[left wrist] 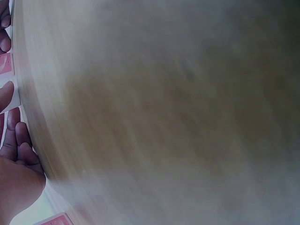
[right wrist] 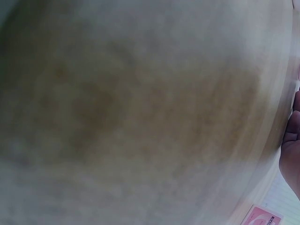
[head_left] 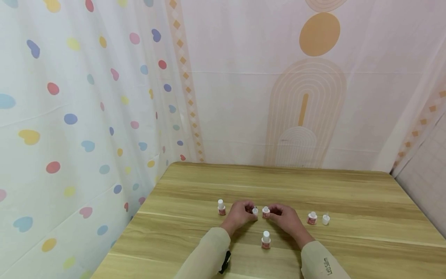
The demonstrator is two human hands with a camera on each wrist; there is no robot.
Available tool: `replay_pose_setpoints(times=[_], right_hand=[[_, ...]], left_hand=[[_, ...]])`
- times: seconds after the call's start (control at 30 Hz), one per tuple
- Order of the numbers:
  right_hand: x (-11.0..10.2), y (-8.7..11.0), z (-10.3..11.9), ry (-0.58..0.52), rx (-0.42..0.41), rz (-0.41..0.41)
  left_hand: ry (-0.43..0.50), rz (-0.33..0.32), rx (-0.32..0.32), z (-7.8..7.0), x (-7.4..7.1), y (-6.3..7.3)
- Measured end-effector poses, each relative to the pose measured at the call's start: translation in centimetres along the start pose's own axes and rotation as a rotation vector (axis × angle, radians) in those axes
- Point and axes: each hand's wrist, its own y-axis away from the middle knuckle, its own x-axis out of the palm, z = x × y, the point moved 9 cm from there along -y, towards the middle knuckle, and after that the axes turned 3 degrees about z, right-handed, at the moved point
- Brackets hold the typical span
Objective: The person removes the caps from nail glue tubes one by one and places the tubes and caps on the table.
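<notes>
In the head view my left hand (head_left: 241,213) pinches a small white cap (head_left: 255,211) between thumb and fingers at the tabletop. The cap's hollow end faces up, with what looks like a thin stem. Just to its right, my right hand (head_left: 286,219) holds a small white bottle (head_left: 266,212) with a red label and a bare narrow neck, standing upright. Cap and bottle are apart. At the edge of the left wrist view, part of the left hand (left wrist: 21,180) shows; the right wrist view catches only a sliver of the right hand (right wrist: 291,150).
A capped bottle (head_left: 221,208) stands left of the left hand. Another capped bottle (head_left: 266,241) is nearer, between the forearms. On the right, an uncapped bottle (head_left: 312,219) stands beside an upturned white cap (head_left: 325,220). All are on the wooden table (head_left: 195,186), with curtains behind.
</notes>
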Motion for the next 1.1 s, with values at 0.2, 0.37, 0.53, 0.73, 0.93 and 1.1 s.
replay_pose_setpoints(times=[0.2,0.37,0.53,0.73,0.93,1.1], right_hand=[[0.0,0.1,0.0,0.003,0.010,-0.011],[-0.1,0.2,0.1,0.009,0.005,-0.013],[-0.1,0.2,0.2,-0.002,0.009,-0.019],[-0.1,0.2,0.2,-0.047,0.017,-0.019],[-0.5,0.2,0.1,-0.055,0.058,0.000],[-1.3,0.3,0.6,-0.048,0.041,-0.002]], left_hand=[[-0.003,0.000,0.008,-0.3,0.0,0.2],[-0.008,0.000,0.022,-0.4,0.0,0.2],[-0.005,0.008,0.027,-0.3,0.1,0.1],[0.003,0.040,0.019,-0.4,0.0,0.3],[0.009,0.057,-0.001,-0.6,-0.3,0.5],[0.028,0.057,-0.058,-0.8,-0.9,0.5]])
